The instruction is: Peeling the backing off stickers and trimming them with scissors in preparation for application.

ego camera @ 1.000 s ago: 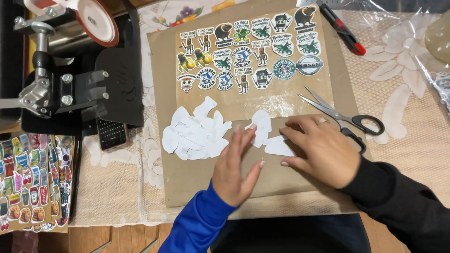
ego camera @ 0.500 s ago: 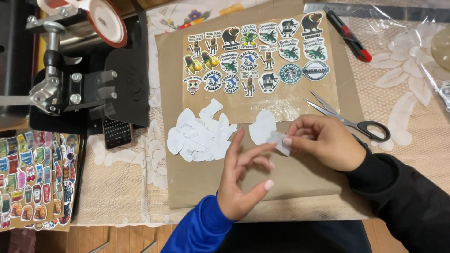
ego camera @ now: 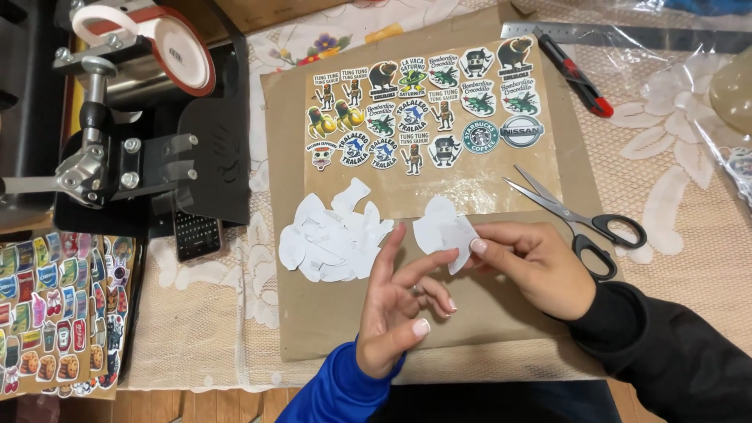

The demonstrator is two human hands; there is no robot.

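My right hand (ego camera: 533, 266), in a black sleeve, pinches a small white paper cutout (ego camera: 460, 252) just above the brown paper sheet (ego camera: 470, 321). My left hand (ego camera: 399, 305), in a blue sleeve, is raised beside it with fingers apart, and its index fingertip touches the cutout's edge. Another white cutout (ego camera: 435, 223) lies flat right behind the held one. A pile of white cutouts (ego camera: 333, 235) lies to the left of both hands. Rows of colourful cut stickers (ego camera: 423, 110) sit face up on the far half of the sheet.
Black-handled scissors (ego camera: 580, 215) lie to the right of the stickers. A red and black utility knife (ego camera: 576, 74) and a metal ruler (ego camera: 611, 35) are at the back right. A mug heat press (ego camera: 133, 117), a small keypad device (ego camera: 196, 235) and a printed sticker sheet (ego camera: 55, 313) stand at the left.
Both hands have lifted off the brown paper. My right hand took one white cutout from beside the pile and now holds it up, while my left hand rose beside it with fingers spread.
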